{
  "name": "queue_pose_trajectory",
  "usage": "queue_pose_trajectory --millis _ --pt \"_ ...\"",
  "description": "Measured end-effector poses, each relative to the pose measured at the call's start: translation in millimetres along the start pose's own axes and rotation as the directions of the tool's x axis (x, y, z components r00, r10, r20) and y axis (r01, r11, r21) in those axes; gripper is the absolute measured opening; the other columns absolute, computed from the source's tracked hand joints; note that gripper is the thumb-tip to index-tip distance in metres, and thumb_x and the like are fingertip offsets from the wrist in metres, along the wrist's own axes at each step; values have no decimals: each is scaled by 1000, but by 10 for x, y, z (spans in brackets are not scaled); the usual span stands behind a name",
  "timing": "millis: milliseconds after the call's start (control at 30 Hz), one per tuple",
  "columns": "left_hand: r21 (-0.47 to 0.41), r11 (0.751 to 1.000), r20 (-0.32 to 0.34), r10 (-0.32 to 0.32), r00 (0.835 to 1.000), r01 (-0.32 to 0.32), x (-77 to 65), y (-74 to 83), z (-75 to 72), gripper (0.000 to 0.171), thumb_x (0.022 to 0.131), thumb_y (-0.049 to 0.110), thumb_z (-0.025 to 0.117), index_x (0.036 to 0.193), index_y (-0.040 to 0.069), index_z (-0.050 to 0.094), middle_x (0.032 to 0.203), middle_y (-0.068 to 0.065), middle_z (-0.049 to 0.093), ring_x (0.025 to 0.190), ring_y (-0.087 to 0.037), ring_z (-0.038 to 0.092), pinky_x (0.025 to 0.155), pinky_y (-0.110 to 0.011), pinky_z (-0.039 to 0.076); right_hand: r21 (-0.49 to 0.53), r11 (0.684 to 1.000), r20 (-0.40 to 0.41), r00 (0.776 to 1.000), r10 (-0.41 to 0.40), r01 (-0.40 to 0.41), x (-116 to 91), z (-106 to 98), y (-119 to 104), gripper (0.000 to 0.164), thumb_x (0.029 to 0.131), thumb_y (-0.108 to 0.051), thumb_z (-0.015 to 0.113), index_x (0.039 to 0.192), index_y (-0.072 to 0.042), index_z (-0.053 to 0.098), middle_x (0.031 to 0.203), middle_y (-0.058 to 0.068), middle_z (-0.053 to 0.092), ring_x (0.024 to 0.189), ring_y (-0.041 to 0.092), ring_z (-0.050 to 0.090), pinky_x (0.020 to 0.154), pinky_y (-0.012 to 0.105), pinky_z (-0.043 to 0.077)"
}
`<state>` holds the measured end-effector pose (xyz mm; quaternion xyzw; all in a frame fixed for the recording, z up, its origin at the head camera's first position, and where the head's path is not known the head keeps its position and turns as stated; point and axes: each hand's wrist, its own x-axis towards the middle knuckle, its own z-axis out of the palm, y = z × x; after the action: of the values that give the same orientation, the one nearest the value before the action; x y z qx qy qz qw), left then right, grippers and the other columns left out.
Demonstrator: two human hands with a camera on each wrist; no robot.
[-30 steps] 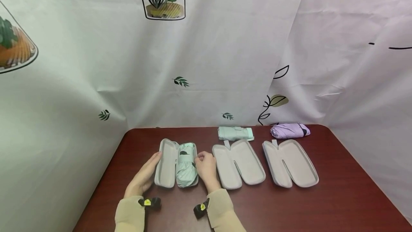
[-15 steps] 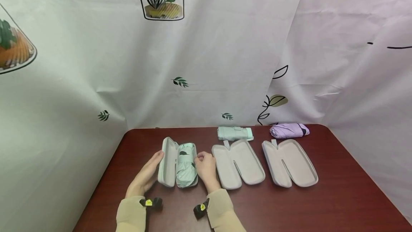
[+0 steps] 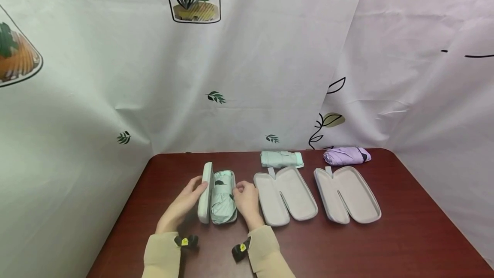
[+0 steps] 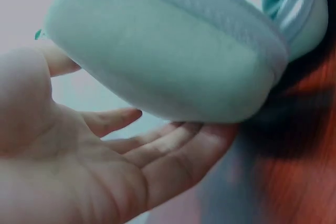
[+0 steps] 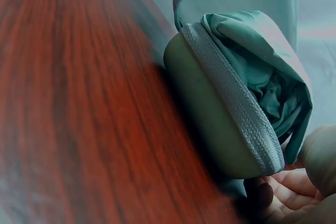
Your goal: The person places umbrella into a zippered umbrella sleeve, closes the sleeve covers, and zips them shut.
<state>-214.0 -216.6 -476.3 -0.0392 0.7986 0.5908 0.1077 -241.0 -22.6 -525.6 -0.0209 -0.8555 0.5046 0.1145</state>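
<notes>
A small zip case (image 5: 210,114) stands open on the table, with a folded mint-green umbrella (image 3: 223,198) lying in its right half. Its lid half (image 3: 205,196) is tilted up steeply along the hinge. Against the lid's outer face, my left hand (image 3: 179,207) pushes with fairly straight fingers; the left wrist view shows those fingertips touching the pale green shell (image 4: 152,56). My right hand (image 3: 247,200) pinches the right edge of the case beside the umbrella, its fingers curled. In the right wrist view the fingertips are partly hidden behind the case's end and the umbrella cloth.
Two more open cases lie to the right, one in the middle (image 3: 285,196) and one farther over (image 3: 349,196). Behind them rest a grey-green folded umbrella (image 3: 281,159) and a purple one (image 3: 347,156). A patterned cloth (image 3: 247,63) hangs at the table's back edge.
The lid half has swung up from lying nearly flat to almost upright, and my left hand has moved right with it. My right hand has stayed at the case's edge.
</notes>
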Motion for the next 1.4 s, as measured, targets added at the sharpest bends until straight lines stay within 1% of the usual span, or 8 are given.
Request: queue_pose_trajectory --millis 167,267,433,633,867,1100,1233,1400 --pt "133 991 -27 32 999 -28 -35 104 98 70 98 50 51 150 8 28 146 -22 40 132 -36 41 106 -55 31 7 1000 -3 1000 -15 15 -5 1 4 4 83 -9 68 82 -7 71 67 -2 63 62 13 58 61 33 49" --pt "225 973 -44 53 998 -42 -48 137 152 71 99 48 50 150 5 26 147 -24 39 133 -38 40 106 -56 31 6 1000 2 1000 -6 6 -6 1 0 4 83 -10 68 83 -7 71 68 -3 63 63 12 58 61 33 49" --pt "375 924 -75 109 991 -73 -57 186 248 75 99 46 50 149 -4 25 147 -30 36 134 -43 38 104 -58 32 -2 1000 2 1000 13 -13 4 1 -12 5 84 -11 68 84 -7 72 67 -4 62 63 11 57 62 33 49" --pt "507 858 -121 158 980 -76 -78 208 396 74 97 45 55 148 -2 31 139 -31 42 123 -51 45 95 -63 38 -1 1000 12 1000 2 -2 -3 -19 -18 4 84 -8 68 85 -6 71 68 -1 63 63 14 58 61 34 50" --pt "578 810 -120 205 971 -100 -106 209 532 64 95 41 59 145 5 42 132 -28 47 107 -50 55 85 -61 44 -28 1000 25 1000 -7 7 -8 -15 -11 7 85 -5 66 88 -5 72 72 1 65 67 15 61 63 34 51" --pt "593 799 -119 211 970 -101 -127 220 556 62 94 39 61 143 5 45 129 -29 49 101 -50 57 82 -59 45 -38 999 30 1000 -7 8 -14 -19 7 8 85 -5 66 89 -5 73 72 2 66 68 18 62 65 36 51" --pt "602 791 -117 224 968 -110 -128 223 562 62 94 38 62 142 3 46 127 -29 50 99 -50 57 81 -59 46 -51 998 26 999 -31 32 -3 -16 18 10 86 -5 65 91 -4 73 74 2 66 69 19 63 66 36 51" --pt "632 767 -127 243 962 -110 -117 214 602 63 93 39 62 142 2 46 126 -30 49 94 -49 59 78 -58 48 -35 998 17 998 -53 53 8 -24 13 15 89 -5 60 92 -4 74 80 6 70 76 23 67 71 39 53"
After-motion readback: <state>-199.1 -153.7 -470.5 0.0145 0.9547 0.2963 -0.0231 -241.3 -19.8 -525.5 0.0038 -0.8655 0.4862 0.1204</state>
